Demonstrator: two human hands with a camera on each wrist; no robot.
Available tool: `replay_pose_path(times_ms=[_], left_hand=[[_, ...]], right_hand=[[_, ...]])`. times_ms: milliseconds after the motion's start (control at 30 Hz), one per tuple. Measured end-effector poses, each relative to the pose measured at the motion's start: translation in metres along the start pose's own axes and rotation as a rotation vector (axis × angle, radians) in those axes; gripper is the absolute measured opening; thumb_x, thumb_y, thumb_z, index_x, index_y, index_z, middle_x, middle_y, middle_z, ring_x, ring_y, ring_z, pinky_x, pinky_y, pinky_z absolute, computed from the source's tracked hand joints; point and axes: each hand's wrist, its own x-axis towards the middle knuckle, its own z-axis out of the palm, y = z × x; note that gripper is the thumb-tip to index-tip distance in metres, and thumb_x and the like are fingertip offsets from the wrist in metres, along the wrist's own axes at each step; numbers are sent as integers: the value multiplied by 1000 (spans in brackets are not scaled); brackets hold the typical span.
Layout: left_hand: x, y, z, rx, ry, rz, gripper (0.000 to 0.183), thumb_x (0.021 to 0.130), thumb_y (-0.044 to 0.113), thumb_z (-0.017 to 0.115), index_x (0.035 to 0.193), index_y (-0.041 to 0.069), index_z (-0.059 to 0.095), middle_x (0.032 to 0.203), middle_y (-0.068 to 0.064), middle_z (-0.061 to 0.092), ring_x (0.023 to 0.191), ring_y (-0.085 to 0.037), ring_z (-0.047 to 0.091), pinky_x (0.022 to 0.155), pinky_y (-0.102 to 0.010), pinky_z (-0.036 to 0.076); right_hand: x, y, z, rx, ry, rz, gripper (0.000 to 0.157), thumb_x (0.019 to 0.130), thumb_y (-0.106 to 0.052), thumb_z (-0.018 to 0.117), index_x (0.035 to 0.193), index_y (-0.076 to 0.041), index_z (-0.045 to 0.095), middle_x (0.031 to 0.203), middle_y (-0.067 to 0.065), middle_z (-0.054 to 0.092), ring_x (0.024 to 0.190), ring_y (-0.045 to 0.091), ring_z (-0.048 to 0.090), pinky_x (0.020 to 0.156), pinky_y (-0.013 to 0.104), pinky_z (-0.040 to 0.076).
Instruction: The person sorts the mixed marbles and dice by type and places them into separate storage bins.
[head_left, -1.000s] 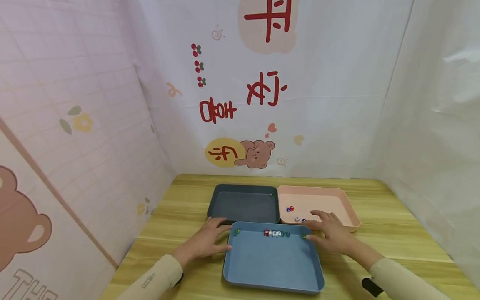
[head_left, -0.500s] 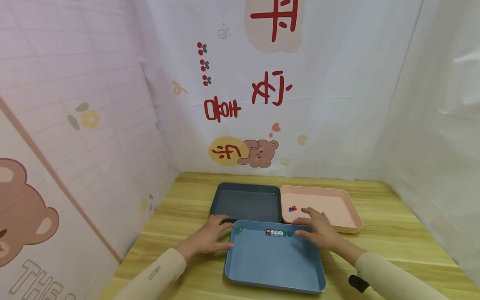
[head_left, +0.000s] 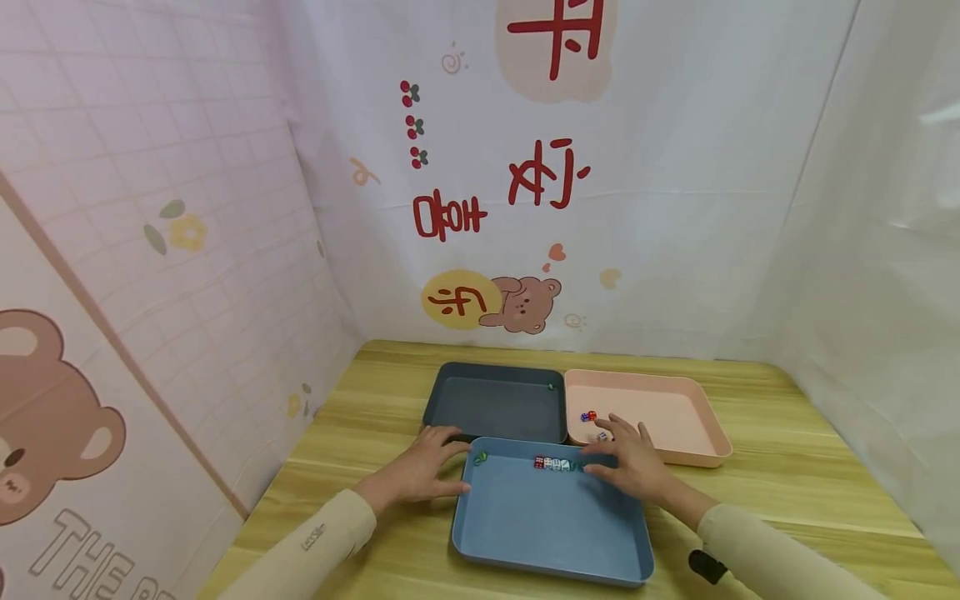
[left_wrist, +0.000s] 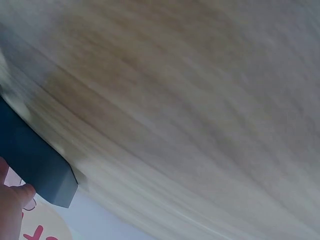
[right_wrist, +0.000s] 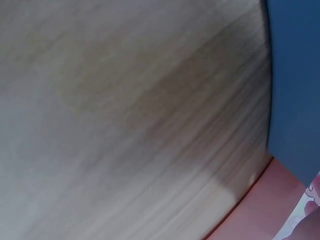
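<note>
My left hand [head_left: 418,471] lies at the left rim of the blue tray [head_left: 555,533], fingers spread near its back corner and thumb at the side. Just inside that corner sit small green pieces, perhaps marbles [head_left: 481,457]. A short row along the tray's back side runs from a red die [head_left: 538,462] through several white dice [head_left: 556,464] to green pieces [head_left: 576,467]. At the row's right end my right hand [head_left: 633,462] reaches over the rim, thumb tip beside the last green piece, index finger apart from the thumb. Its fingers partly hide that spot.
Behind the blue tray stand a dark tray [head_left: 495,404] with one green piece [head_left: 551,387] and a pink tray [head_left: 660,408]. The pink one holds a blue die [head_left: 585,417], a red die [head_left: 592,415] and a whitish die [head_left: 602,436]. A patterned cloth wall [head_left: 675,208] rises behind.
My right hand has moved left along the blue tray's back rim toward the row. The green piece once at its thumb no longer shows apart at the right. My left hand stays at the rim.
</note>
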Motion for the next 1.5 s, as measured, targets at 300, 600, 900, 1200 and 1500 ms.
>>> replay_pose_path(times_ms=[300,600,900,1200,1500], left_hand=[[2,2,-1,-10,-10,2,71,91,60,62,145,16,51,151,-16,37,140,-36,32,114,-61,19],[6,2,2,-11,0,8,72,90,63,60,144,16,52,150,-16,38,140,-36,32,114,-62,19],[9,2,2,1,-6,9,72,90,63,60,144,16,52,150,-16,38,140,-35,33,114,-61,19],[4,3,0,-17,-10,-4,72,90,63,60,145,17,52,151,-15,37,140,-35,32,115,-61,18],[-2,1,1,23,-3,8,73,92,65,55,146,17,50,151,-15,38,139,-35,34,114,-61,20]], right_hand=[[-2,0,3,-58,-15,-4,20,80,-33,82,99,-26,80,138,20,54,137,49,34,101,80,11],[-2,2,6,-124,-35,-27,16,78,-28,84,93,-23,80,135,19,57,135,49,37,101,80,14],[-2,5,6,-127,-13,-34,12,77,-25,85,87,-24,80,133,19,59,134,48,39,101,80,15],[12,-4,-11,-15,31,-2,10,79,-21,84,89,-22,81,137,21,56,137,48,34,104,78,7],[51,-27,-27,84,95,39,8,85,-20,79,93,-17,81,138,24,53,137,49,34,103,78,10]])
